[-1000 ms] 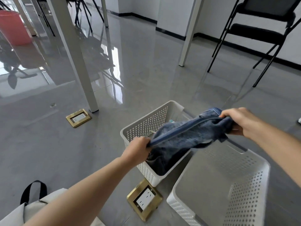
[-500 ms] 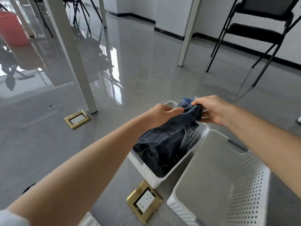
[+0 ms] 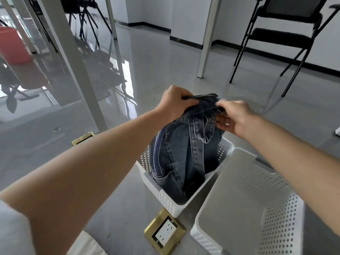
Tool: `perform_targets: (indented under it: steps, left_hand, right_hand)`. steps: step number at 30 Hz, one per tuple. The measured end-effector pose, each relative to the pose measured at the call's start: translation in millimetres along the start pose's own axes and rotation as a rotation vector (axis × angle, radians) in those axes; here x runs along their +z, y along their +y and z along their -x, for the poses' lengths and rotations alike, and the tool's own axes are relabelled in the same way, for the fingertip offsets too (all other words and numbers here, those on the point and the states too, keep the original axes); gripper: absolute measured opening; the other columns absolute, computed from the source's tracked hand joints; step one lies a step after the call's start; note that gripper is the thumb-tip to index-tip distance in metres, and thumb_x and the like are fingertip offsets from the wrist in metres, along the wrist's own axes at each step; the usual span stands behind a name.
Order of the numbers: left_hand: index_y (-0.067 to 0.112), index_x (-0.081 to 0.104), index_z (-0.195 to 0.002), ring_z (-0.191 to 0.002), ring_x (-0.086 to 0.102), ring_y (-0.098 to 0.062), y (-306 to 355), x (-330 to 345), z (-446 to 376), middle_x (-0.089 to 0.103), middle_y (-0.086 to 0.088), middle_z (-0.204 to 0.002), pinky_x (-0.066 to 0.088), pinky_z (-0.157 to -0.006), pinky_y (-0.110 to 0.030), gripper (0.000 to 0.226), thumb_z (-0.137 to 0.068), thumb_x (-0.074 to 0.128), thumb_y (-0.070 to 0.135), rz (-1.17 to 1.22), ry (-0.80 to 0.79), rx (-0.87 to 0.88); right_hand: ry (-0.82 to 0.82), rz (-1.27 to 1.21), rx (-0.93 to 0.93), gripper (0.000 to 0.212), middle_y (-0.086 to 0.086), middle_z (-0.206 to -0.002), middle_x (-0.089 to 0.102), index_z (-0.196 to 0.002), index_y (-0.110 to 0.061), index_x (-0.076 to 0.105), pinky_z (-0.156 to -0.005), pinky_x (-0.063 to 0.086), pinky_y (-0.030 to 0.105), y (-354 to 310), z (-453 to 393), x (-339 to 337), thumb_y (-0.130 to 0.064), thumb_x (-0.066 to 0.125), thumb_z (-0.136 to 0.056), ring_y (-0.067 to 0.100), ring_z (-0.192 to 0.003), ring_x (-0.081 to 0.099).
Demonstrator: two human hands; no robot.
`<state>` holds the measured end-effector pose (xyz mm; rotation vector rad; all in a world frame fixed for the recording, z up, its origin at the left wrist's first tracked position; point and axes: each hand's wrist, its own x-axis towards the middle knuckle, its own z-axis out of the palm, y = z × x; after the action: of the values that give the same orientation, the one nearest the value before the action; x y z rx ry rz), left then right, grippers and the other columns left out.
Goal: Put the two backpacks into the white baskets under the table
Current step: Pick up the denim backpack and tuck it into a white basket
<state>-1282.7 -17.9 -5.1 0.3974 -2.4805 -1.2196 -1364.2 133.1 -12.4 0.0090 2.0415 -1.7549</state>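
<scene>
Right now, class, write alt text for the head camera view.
Both hands, left and right, grip the top of a denim backpack standing in a white basket on the floor; a second white basket sits empty beside it.

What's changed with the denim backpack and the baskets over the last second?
The denim backpack went from stretched sideways above the far basket to standing upright inside it. The left hand and right hand came together and now both pinch its top. The near basket stayed empty and both baskets kept their places.

Readable text: none was found.
Denim backpack (image 3: 184, 153): no label was seen.
Floor socket (image 3: 165, 231): no marking was legible.
</scene>
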Motion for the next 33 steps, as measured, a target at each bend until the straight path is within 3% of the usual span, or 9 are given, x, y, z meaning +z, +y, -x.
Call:
perform_targets:
  steps: [3, 7, 9, 11, 13, 18, 26, 30, 33]
  left_hand:
    - [0.002, 0.076, -0.088, -0.067, 0.054, -0.021, -10, 12, 0, 0.067, -0.011, -0.077, 0.044, -0.064, -0.028, 0.026, -0.087, 0.067, 0.027, -0.171, -0.127, -0.033]
    - [0.002, 0.071, -0.076, -0.053, 0.040, -0.019, -13, 16, -2, 0.049, -0.006, -0.058, 0.036, -0.047, -0.022, 0.031, -0.089, 0.065, 0.028, 0.003, -0.046, -0.215]
    - [0.006, 0.071, -0.079, -0.056, 0.046, -0.020, -17, 15, -6, 0.054, -0.006, -0.061, 0.043, -0.054, -0.025, 0.026, -0.088, 0.066, 0.030, 0.104, 0.008, -0.308]
    - [0.005, 0.073, -0.083, -0.065, 0.056, -0.023, -23, 12, -9, 0.063, -0.011, -0.073, 0.056, -0.071, -0.035, 0.026, -0.086, 0.068, 0.030, 0.191, 0.051, -0.373]
    - [0.004, 0.075, -0.092, -0.071, 0.063, -0.025, -31, 8, -10, 0.070, -0.013, -0.082, 0.058, -0.083, -0.042, 0.027, -0.085, 0.070, 0.029, 0.258, 0.100, -0.431]
    - [0.007, 0.073, -0.108, -0.085, 0.069, -0.026, -53, -11, -14, 0.072, -0.011, -0.092, 0.057, -0.089, -0.038, 0.032, -0.084, 0.071, 0.028, 0.342, 0.219, -0.519]
    - [0.011, 0.074, -0.105, -0.090, 0.072, -0.028, -67, -21, -15, 0.075, -0.012, -0.095, 0.057, -0.090, -0.040, 0.028, -0.086, 0.068, 0.031, 0.302, 0.214, -0.525]
    - [0.010, 0.073, -0.108, -0.092, 0.070, -0.029, -76, -27, -14, 0.075, -0.013, -0.101, 0.055, -0.093, -0.040, 0.032, -0.085, 0.069, 0.033, 0.260, 0.244, -0.562]
    - [0.012, 0.073, -0.108, -0.088, 0.067, -0.025, -74, -27, -14, 0.073, -0.009, -0.095, 0.054, -0.093, -0.038, 0.031, -0.087, 0.068, 0.034, 0.231, 0.198, -0.522]
  right_hand:
    - [0.076, -0.118, 0.136, 0.021, 0.000, -0.033, 0.051, -0.063, -0.012, 0.050, -0.036, 0.047, 0.018, 16, -3, 1, -0.004, 0.058, -0.081, 0.013, -0.026, 0.051]
    - [0.165, -0.404, 0.047, 0.018, 0.003, -0.043, 0.061, -0.070, -0.013, 0.054, -0.042, 0.049, 0.023, 32, 0, 3, -0.012, 0.054, -0.088, 0.015, -0.037, 0.058]
    - [0.049, -0.405, 0.097, 0.022, 0.008, -0.067, 0.064, -0.075, -0.014, 0.054, -0.059, 0.054, 0.031, 49, 12, 14, -0.021, 0.042, -0.093, 0.019, -0.061, 0.062]
    - [-0.148, -0.212, 0.175, 0.030, 0.011, -0.096, 0.066, -0.097, -0.015, 0.059, -0.086, 0.049, 0.047, 67, 24, 22, -0.034, 0.037, -0.093, 0.025, -0.091, 0.063]
    - [-0.371, 0.044, 0.230, 0.043, 0.010, -0.108, 0.070, -0.112, -0.017, 0.062, -0.099, 0.040, 0.055, 70, 35, 21, -0.049, 0.040, -0.091, 0.026, -0.106, 0.062]
    - [-0.699, 0.423, 0.047, 0.014, 0.006, -0.094, 0.075, -0.080, -0.022, 0.065, -0.088, 0.038, 0.045, 21, 55, -12, -0.031, 0.056, -0.085, 0.017, -0.089, 0.064]
    - [-0.666, -0.159, -0.167, 0.018, 0.003, -0.079, 0.072, -0.088, -0.012, 0.068, -0.099, 0.044, 0.053, -60, 85, -43, -0.021, 0.059, -0.075, 0.019, -0.083, 0.068]
    - [-0.763, -0.008, -0.114, 0.025, 0.001, -0.074, 0.061, -0.101, -0.020, 0.060, -0.086, 0.050, 0.057, -50, 91, -33, -0.012, 0.063, -0.077, 0.021, -0.082, 0.060]
    - [-0.710, -0.176, -0.145, 0.009, -0.002, -0.064, 0.047, -0.085, -0.018, 0.059, -0.081, 0.052, 0.050, -56, 102, -22, -0.015, 0.064, -0.077, 0.015, -0.064, 0.047]
